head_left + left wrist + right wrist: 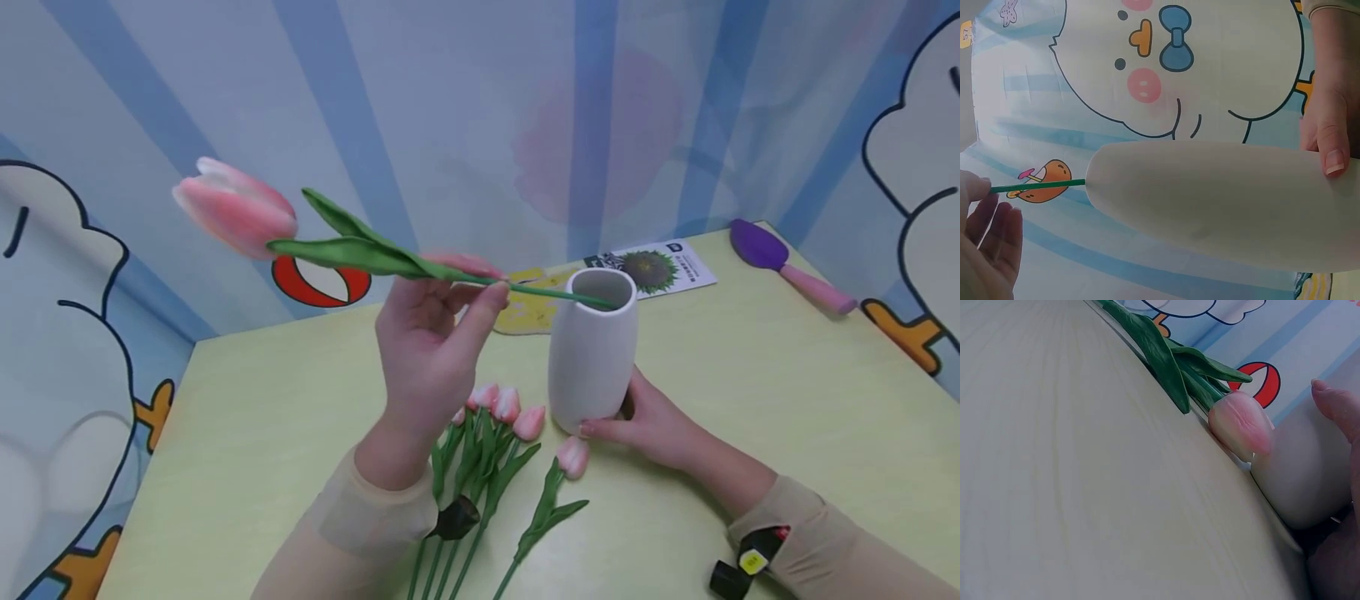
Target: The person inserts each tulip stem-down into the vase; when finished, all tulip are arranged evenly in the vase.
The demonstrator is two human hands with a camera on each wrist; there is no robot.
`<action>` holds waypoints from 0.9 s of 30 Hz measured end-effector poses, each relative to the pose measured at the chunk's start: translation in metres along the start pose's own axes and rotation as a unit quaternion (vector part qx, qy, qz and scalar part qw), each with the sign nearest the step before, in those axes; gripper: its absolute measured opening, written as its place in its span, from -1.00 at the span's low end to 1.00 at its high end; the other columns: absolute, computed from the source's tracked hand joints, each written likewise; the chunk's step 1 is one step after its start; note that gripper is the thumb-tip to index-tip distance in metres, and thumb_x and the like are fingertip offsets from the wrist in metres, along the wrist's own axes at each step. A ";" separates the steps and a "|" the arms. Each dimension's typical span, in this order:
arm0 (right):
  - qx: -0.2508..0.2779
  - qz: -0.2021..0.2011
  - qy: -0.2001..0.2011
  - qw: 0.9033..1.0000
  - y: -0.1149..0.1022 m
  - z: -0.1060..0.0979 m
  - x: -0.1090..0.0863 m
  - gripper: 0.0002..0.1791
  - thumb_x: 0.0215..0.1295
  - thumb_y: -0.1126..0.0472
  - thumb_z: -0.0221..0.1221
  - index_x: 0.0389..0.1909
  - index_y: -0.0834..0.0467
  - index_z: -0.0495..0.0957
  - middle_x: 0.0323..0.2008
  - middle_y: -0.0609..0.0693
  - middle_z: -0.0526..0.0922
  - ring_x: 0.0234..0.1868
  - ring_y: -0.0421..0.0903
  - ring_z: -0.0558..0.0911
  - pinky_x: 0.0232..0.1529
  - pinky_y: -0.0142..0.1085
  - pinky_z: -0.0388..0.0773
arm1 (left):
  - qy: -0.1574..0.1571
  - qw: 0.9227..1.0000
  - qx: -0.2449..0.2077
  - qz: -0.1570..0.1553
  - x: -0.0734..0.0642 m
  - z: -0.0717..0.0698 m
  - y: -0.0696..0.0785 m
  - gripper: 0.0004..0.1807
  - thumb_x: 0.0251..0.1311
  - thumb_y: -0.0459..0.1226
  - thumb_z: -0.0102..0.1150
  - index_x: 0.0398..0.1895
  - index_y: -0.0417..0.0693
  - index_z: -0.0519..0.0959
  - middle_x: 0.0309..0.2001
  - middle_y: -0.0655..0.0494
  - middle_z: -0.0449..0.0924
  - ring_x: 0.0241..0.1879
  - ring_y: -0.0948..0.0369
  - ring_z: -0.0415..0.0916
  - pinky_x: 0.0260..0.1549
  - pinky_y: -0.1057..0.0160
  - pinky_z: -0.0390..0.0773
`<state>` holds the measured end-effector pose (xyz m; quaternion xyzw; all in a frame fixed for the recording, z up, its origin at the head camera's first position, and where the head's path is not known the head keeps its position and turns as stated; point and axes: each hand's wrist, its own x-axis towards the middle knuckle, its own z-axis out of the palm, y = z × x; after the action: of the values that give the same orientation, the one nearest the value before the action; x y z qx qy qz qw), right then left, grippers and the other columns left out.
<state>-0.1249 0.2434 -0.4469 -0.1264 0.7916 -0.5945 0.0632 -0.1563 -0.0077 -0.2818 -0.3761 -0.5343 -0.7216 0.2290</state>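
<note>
A pink artificial tulip (236, 208) is pinched by its green stem between the thumb and fingers of my left hand (427, 350). It slants with its bloom to the left, and the stem's lower end reaches into the mouth of a white vase (592, 367). Low on the vase, my right hand (663, 425) grips its side near the base. In the left wrist view the stem (1038, 186) enters the vase rim. One loose tulip (572, 458) lies just in front of the vase; several more tulips (506, 405) lie together beneath my left forearm.
Behind the vase are a yellow cutout (521, 315) and a card with a plant picture (686, 265). A purple scoop with a pink handle (817, 287) lies at the table's back right. Printed fabric walls enclose the pale yellow table (262, 417).
</note>
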 end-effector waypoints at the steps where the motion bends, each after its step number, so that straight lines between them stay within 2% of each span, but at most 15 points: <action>1: 0.000 0.000 0.000 1.000 0.000 0.000 0.000 0.07 0.15 0.18 0.51 0.57 -0.01 0.04 0.45 0.09 0.35 0.44 0.20 0.40 0.44 0.22 0.24 | -0.002 1.000 0.003 -0.002 0.000 0.000 0.000 -0.72 0.13 -0.69 0.26 -0.11 -0.57 0.44 -0.15 0.22 0.70 -0.20 0.20 0.70 -0.15 0.19 0.72; 6: -0.002 0.001 0.003 1.000 -0.001 0.000 -0.001 0.07 0.15 0.20 0.51 0.56 0.02 0.05 0.44 0.10 0.37 0.42 0.19 0.41 0.43 0.22 0.25 | -0.008 1.000 0.004 -0.012 0.000 0.002 -0.001 -0.72 0.10 -0.72 0.25 -0.12 -0.56 0.47 -0.16 0.24 0.70 -0.23 0.23 0.68 -0.18 0.20 0.71; 11: -0.007 0.004 0.004 1.000 -0.001 0.000 -0.001 0.06 0.15 0.20 0.51 0.56 0.04 0.05 0.44 0.11 0.37 0.43 0.19 0.40 0.44 0.22 0.25 | -0.007 1.000 0.016 -0.003 0.000 0.002 -0.002 -0.73 0.08 -0.72 0.28 -0.14 -0.54 0.51 -0.18 0.19 0.70 -0.26 0.24 0.66 -0.19 0.22 0.70; 19: -0.021 0.008 0.009 1.000 -0.001 0.001 0.000 0.04 0.16 0.18 0.51 0.55 0.03 0.07 0.44 0.08 0.37 0.43 0.15 0.40 0.44 0.19 0.24 | -0.031 0.999 0.030 0.000 0.001 0.000 -0.004 -0.79 0.14 -0.66 0.29 -0.16 -0.50 0.55 -0.23 -0.31 0.65 -0.26 0.22 0.66 -0.21 0.23 0.69; 22: -0.024 0.012 0.007 1.000 0.000 0.001 0.000 0.03 0.17 0.17 0.50 0.56 0.02 0.08 0.44 0.06 0.37 0.43 0.13 0.40 0.45 0.04 0.28 | -0.036 0.999 0.033 0.000 0.001 0.001 -0.004 -0.77 0.11 -0.69 0.29 -0.17 -0.50 0.55 -0.24 -0.36 0.64 -0.26 0.24 0.66 -0.20 0.21 0.71; 27: -0.016 0.004 0.008 1.000 -0.002 0.001 -0.001 0.00 0.17 0.21 0.49 0.54 0.03 0.11 0.43 0.06 0.39 0.42 0.12 0.40 0.35 -0.45 0.33 | -0.048 0.998 0.038 0.003 0.001 0.002 -0.004 -0.78 0.11 -0.68 0.30 -0.16 -0.49 0.56 -0.25 -0.36 0.64 -0.29 0.22 0.65 -0.22 0.21 0.70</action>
<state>-0.1234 0.2421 -0.4456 -0.1197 0.8021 -0.5823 0.0573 -0.1594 -0.0040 -0.2834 -0.4026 -0.5708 -0.6812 0.2191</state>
